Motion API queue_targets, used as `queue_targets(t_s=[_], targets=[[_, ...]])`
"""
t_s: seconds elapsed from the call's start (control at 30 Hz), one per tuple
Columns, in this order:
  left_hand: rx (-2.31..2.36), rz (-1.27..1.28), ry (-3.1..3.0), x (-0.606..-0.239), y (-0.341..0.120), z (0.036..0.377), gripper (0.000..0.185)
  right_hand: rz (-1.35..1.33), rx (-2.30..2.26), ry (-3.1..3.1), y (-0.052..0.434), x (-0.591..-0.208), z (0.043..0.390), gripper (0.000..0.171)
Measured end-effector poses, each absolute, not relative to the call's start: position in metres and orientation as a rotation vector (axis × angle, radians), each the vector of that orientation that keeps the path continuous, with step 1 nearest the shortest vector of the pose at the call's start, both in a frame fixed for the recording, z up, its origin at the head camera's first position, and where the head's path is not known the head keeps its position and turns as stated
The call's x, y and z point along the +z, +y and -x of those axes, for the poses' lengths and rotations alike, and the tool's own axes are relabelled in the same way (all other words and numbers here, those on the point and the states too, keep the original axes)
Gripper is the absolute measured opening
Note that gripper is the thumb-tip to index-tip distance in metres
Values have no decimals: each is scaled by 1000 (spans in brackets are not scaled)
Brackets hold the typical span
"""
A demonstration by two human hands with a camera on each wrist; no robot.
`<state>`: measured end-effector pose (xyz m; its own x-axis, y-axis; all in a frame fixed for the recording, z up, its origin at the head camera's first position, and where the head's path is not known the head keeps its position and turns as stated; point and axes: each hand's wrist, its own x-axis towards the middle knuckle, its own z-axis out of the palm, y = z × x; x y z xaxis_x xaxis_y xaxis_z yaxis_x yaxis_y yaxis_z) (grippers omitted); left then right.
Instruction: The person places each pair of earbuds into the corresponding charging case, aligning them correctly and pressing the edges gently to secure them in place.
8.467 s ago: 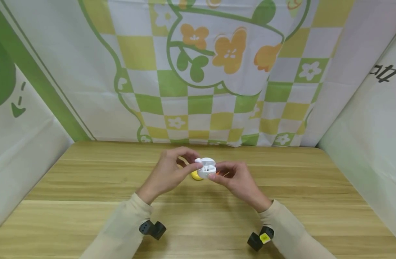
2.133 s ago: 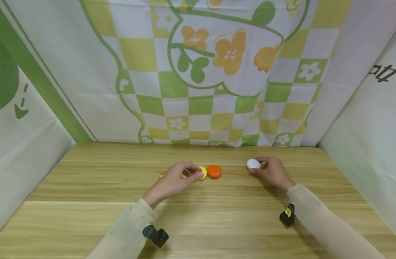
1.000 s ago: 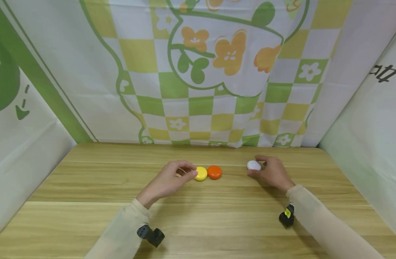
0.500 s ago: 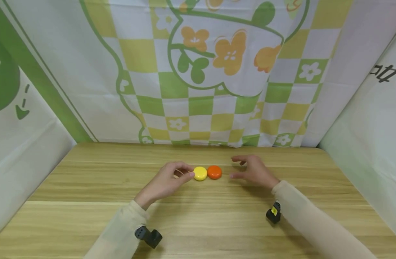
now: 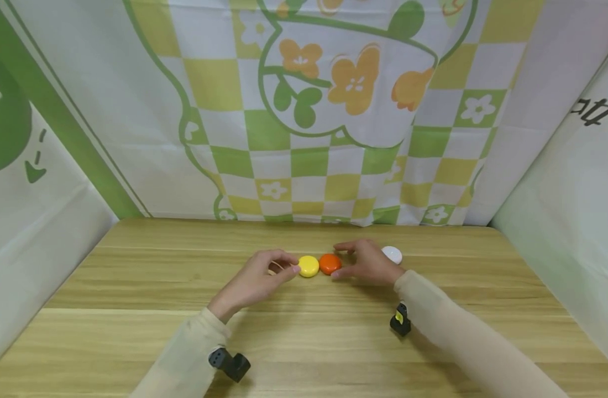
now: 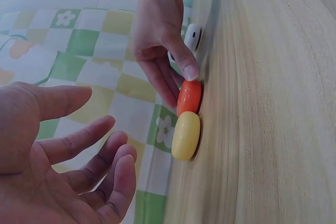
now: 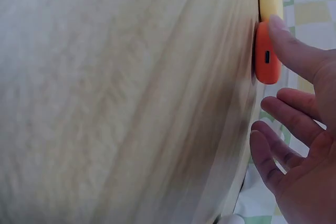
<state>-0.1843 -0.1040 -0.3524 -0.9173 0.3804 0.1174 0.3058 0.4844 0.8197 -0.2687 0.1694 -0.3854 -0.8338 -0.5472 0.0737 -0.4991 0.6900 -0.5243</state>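
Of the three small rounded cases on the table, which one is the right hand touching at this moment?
The orange case, the middle of the three. The right hand has fingertips on it, while the yellow case sits at its left and the white case lies behind the hand.

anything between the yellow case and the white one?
The orange case, touching the yellow case, then the right hand reaching at it, in front of the white case. Head view shows it.

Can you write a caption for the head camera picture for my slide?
Right hand reaches for the orange case beside the yellow case; left hand hovers near, white case behind.
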Motion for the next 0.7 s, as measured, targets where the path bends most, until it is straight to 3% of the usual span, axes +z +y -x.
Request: queue_targets(t_s=[0.7], targets=[[1415, -587, 2619, -351, -94, 186, 30, 893, -801, 2867, 165, -385, 267, 53]])
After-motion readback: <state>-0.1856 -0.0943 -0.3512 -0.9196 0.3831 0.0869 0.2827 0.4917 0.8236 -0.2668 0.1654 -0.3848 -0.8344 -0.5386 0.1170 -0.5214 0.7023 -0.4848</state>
